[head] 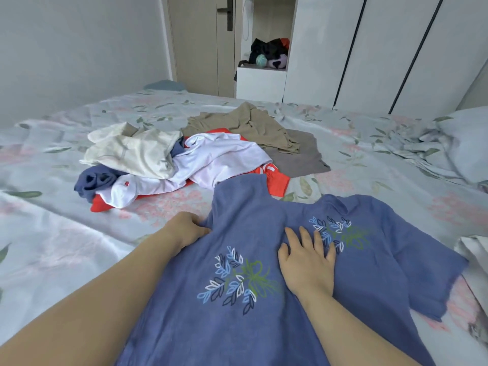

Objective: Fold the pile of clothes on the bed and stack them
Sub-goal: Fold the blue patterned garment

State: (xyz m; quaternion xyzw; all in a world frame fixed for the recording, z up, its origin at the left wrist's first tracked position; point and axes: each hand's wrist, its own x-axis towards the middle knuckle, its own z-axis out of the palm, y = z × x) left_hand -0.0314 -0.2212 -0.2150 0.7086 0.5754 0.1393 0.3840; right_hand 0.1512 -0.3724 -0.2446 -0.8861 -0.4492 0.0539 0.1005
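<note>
A blue shirt (pixel 237 313) with leaf embroidery lies spread on the bed in front of me, its left side folded over toward the middle. My left hand (pixel 186 228) grips the shirt's left folded edge, fingers curled into the cloth. My right hand (pixel 307 260) lies flat on the middle of the shirt, fingers straight and spread. Behind the shirt sits the pile of clothes (pixel 184 159): cream, white, red, navy, tan and grey garments, all crumpled.
The bed (pixel 52 233) has a pale floral sheet. A pillow (pixel 464 143) lies at the right edge. Some white cloth (pixel 475 249) shows at the far right. A wardrobe (pixel 369 48), a door and a shelf with dark items stand beyond the bed.
</note>
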